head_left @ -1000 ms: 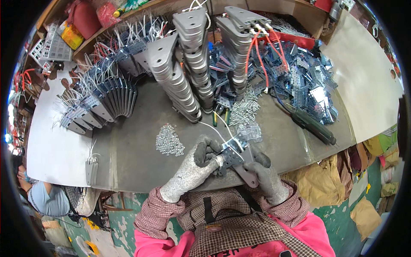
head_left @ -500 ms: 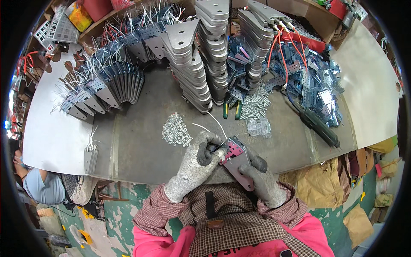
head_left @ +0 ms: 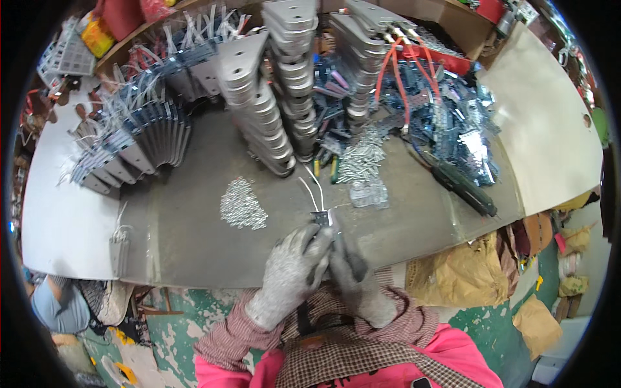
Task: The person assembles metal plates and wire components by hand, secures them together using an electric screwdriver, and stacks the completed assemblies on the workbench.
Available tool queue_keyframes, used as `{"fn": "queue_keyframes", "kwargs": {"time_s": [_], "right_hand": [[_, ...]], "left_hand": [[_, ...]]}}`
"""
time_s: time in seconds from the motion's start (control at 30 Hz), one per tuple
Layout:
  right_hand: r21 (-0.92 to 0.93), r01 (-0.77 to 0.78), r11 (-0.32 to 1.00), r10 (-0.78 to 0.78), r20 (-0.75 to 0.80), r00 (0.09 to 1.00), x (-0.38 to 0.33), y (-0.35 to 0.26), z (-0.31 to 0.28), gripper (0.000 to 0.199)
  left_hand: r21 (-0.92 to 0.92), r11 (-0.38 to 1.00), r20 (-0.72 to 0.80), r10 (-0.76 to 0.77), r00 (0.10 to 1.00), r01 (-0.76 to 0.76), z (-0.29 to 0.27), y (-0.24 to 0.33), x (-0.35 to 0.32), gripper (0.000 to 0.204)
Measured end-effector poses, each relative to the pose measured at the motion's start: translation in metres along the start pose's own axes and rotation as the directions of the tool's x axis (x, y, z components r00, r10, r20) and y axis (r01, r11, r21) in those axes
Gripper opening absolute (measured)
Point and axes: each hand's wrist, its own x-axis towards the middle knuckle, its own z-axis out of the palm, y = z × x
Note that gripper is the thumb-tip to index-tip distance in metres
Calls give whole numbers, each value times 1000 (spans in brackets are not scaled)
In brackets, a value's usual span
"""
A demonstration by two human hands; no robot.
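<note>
Both gloved hands meet at the table's near edge around one metal bracket [head_left: 332, 220], now held edge-on and mostly hidden by the fingers. A small black part [head_left: 320, 218] sits at its top, with two white wires [head_left: 317, 194] sticking up away from me. My left hand [head_left: 289, 268], in a grey glove, is closed on the left side. Closed on the right side is my right hand [head_left: 356, 281], its glove dark at the fingertips. Beyond my left hand lies a heap of small metal nuts [head_left: 242, 205]; screws [head_left: 362, 156] are piled farther right.
Tall stacks of grey metal plates [head_left: 259, 123] stand at the back. Wired brackets [head_left: 145, 139] line the left. Clear plastic pieces [head_left: 369, 194] lie below the screws, near green-yellow handles [head_left: 334, 169]. An electric screwdriver [head_left: 462, 187] lies right, before blue-tinted metal parts [head_left: 453, 129].
The bracket has turned from showing its flat face, with a pink perforated area, to edge-on. My hands have come closer together around it, and the whole view has shifted slightly.
</note>
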Motion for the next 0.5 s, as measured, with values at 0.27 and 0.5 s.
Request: {"fn": "queue_keyframes", "kwargs": {"time_s": [0.27,0.5], "right_hand": [[-934,90,347,-434,-75,898,57,-56,-190,50],[-976,26,216,-232,-25,972,62,-46,-274,53]], "left_hand": [[29,998,16,-49,999,48,25,-11,-29,87],[18,999,-134,-47,990,50,41,-20,-38,99]]}}
